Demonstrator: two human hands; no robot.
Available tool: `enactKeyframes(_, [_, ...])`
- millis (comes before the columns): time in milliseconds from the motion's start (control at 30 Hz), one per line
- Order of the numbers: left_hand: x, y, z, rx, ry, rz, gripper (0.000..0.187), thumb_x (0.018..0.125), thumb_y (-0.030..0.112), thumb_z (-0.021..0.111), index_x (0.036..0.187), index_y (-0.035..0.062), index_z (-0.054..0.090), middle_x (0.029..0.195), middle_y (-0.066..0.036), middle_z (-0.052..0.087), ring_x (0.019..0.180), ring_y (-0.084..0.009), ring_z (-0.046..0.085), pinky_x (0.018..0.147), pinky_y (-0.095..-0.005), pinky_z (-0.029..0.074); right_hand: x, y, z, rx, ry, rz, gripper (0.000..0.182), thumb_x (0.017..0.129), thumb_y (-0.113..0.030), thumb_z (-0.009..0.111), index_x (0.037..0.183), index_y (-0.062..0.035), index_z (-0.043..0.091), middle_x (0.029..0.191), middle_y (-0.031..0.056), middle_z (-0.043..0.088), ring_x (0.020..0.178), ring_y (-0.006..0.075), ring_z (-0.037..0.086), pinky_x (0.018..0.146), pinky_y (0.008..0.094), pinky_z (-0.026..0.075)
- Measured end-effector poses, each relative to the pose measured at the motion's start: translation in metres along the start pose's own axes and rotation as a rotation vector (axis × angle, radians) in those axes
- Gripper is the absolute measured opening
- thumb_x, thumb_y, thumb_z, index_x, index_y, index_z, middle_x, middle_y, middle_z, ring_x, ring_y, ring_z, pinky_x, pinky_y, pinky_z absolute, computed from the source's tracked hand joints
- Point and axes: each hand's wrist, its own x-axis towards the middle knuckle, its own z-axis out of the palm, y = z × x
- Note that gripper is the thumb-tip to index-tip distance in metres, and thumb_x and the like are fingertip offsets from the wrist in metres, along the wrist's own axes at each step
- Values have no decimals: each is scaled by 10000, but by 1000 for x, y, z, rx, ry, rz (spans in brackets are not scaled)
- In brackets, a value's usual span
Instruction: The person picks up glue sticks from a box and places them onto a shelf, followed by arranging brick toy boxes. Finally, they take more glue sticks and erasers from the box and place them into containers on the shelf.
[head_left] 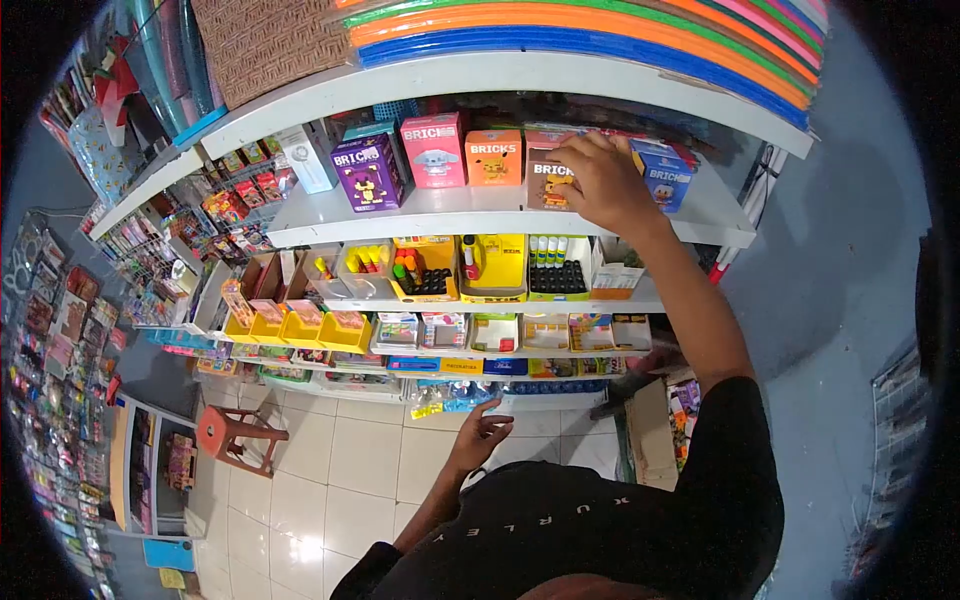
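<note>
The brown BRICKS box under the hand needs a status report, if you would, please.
Right hand at brown box, fingers partly over its front, grip unclear. Left hand low, apparently empty. Orange box and blue box on either side.

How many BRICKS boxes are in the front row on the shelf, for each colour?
Purple BRICKS box: 1
Pink BRICKS box: 1
Orange BRICKS box: 1
Brown BRICKS box, partly covered by the right hand: 1
Blue BRICKS box: 1
Total: 5
</note>
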Motion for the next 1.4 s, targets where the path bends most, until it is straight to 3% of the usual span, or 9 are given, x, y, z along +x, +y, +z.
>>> enactKeyframes(367, [-1,-5,1,-15,14,-49,572,897,24,674,1381,74,374,1109,-168,668,865,-134,630,784,-279,518,1,5,9,-1,33,23,383,755,-172,698,1127,-92,655,1116,69,621,1084,243,534,954,443,357])
enactKeyframes(467, [0,-4,0,-16,18,-44,570,900,30,673,1385,70,376,1113,-169,668,864,-135,630,783,-280,517,-5,-11,-2,26,158,-8,382,764,-175,715,1133,-98,653,1119,76,620,1089,252,537,961,434,360])
enactKeyframes(633, [1,-5,-1,-6,12,-22,570,901,47,677,1388,67,382,1105,-166,671,851,-140,636,779,-282,518,-62,-60,0,298,193,-70,301,756,-176,758,1033,-89,679,1048,92,645,1019,291,581,919,426,420])
enactKeyframes(733, [3,-2,0,38,-2,-42,569,901,57,680,1386,59,381,1099,-160,674,837,-141,637,772,-280,518,-115,-93,26,556,-81,-60,246,767,-167,763,978,-68,683,1004,94,654,947,267,614,869,364,458])
enactKeyframes(800, [3,-4,-3,43,-25,-53,563,904,65,680,1382,50,382,1097,-156,675,839,-140,638,771,-279,519,-158,-110,60,805,-237,96,239,797,-165,752,988,-45,671,989,119,653,925,303,627,823,392,504])
enactKeyframes(933, [7,3,-6,46,-36,-143,556,906,86,684,1373,34,388,1084,-146,680,839,-137,639,767,-278,521,-247,-136,108,867,-392,281,243,819,-188,722,1013,-50,673,992,132,652,934,299,643,810,393,518])
enactKeyframes(1100, [12,3,-7,102,-150,-152,550,911,128,687,1367,29,397,1094,-147,681,858,-144,649,759,-285,526,-304,-163,100,904,-692,429,274,885,-268,677,1044,-46,651,1012,137,633,893,298,642,810,417,520])
enactKeyframes(1200, [17,8,-3,145,-211,-166,533,911,143,688,1356,30,416,1099,-141,683,864,-151,653,750,-290,526,-314,-169,92,817,-780,482,294,892,-299,673,1048,-50,653,1009,137,633,895,287,645,805,427,520])
enactKeyframes(1400, [23,-4,-4,155,-342,-190,492,911,161,687,1327,34,455,1083,-111,689,844,-147,655,732,-281,522,-327,-182,88,756,-673,669,309,899,-325,650,1013,-39,675,972,128,636,911,315,627,804,418,500])
